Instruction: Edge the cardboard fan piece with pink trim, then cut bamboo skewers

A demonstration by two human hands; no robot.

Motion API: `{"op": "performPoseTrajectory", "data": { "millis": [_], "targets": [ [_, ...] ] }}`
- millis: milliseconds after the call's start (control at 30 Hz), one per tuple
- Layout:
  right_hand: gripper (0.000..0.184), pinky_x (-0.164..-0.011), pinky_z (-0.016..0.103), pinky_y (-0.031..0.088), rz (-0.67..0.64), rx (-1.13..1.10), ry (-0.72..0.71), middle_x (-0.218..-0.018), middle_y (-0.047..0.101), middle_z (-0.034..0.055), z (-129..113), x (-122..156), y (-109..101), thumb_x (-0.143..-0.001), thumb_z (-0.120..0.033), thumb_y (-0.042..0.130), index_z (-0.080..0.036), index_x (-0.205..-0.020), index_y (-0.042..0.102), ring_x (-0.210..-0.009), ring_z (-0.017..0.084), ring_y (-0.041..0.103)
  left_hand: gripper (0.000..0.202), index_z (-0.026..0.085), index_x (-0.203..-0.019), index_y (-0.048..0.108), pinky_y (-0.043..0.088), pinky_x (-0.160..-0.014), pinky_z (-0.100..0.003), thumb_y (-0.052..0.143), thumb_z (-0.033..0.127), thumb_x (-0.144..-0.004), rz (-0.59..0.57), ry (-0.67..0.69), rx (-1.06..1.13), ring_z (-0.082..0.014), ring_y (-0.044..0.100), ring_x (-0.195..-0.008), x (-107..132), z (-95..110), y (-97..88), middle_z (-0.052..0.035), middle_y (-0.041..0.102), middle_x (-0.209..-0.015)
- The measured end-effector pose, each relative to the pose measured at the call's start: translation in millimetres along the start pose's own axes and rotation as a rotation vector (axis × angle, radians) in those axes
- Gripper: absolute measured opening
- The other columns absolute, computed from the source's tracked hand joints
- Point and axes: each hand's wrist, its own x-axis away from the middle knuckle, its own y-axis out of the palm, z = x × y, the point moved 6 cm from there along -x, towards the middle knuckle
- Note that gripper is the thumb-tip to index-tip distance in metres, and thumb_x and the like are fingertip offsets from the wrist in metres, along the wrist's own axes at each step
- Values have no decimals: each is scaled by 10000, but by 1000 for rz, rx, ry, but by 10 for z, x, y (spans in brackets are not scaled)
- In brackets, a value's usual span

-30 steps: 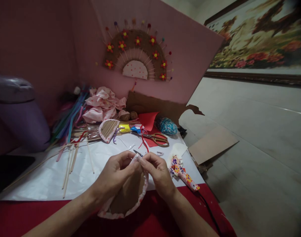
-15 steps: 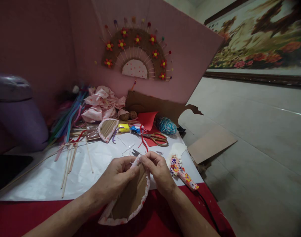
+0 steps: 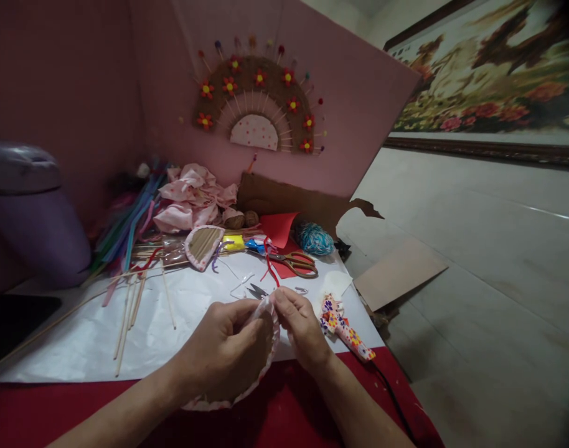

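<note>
- The left hand is gripping a brown cardboard piece with one curved edge, its thumb lying across the near face and its fingers passing behind.
- The right hand is pinching the pale pink fabric rim at the piece's upper corner between thumb and fingers.
- The piece is sitting at the lower centre of the frame, its long axis slanting from lower left up to the corner between the hands.
- From the right hand, the bulk of the piece is lying down and to the left; the curved edge is facing lower right, and the left hand is covering more of the surface.
- Just above that corner, dark pointed metal blades are showing; whether any finger is holding them, I cannot tell.
- Right of the right hand, a flower-patterned, pistol-shaped tool is lying on the white sheet, apart from both hands.
</note>
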Motion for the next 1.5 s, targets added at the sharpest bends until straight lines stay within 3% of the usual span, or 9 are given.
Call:
{"op": "performPoseTrajectory", "data": {
  "millis": [200,533,833,1167,1333,1400,1500],
  "targets": [
    [342,-450,208,304,-22,44,30,-520,416,-57,41,4,-6,-857,-434,522,-168,-643,501,-452,76,380,308,154,-691,517,339,-451,-199,397,358,-887,-55,15,-39,-88,441,-458,41,-23,61,16,512,-516],
    [364,-475,221,327,-52,152,-28,-551,424,-42,-79,15,28,-822,-501,532,-170,-672,549,-494,94,397,294,163,-666,481,274,-460,-213,381,309,-901,-65,97,-177,-70,347,-462,58,6,53,35,439,-513],
    [345,-553,239,361,-112,183,-85,-611,471,-15,-163,2,29,-835,-423,537,-181,-593,489,-581,116,435,305,166,-632,456,258,-465,-217,377,290,-899,-76,114,-219,-67,327,-465,76,14,56,38,429,-507],
    [391,-524,237,318,-104,181,-58,-583,447,-22,-81,-26,16,-753,-459,630,-182,-535,461,-557,112,395,301,135,-663,571,283,-466,-206,434,313,-864,-81,21,-29,-79,345,-494,60,37,41,33,417,-517],
    [581,-509,254,298,-53,123,-61,-566,419,-6,-37,-21,-23,-809,-678,361,-180,-543,498,-530,119,357,288,122,-754,660,329,-473,-201,562,392,-779,-16,-52,172,-103,440,-532,18,6,-18,-1,546,-587],
    [643,-503,254,306,-20,50,-47,-556,445,6,-20,-19,-42,-814,-706,272,-177,-548,522,-518,122,382,302,125,-850,673,335,-466,-200,589,401,-760,10,-96,238,-110,465,-529,10,-58,-35,-11,580,-605],
    [616,-485,244,319,-5,15,-38,-531,453,-3,-25,-7,-31,-835,-673,298,-171,-593,562,-488,114,406,344,138,-990,649,346,-465,-199,586,395,-770,34,-141,274,-109,491,-518,5,-129,-50,-17,614,-626]
  ]
}}
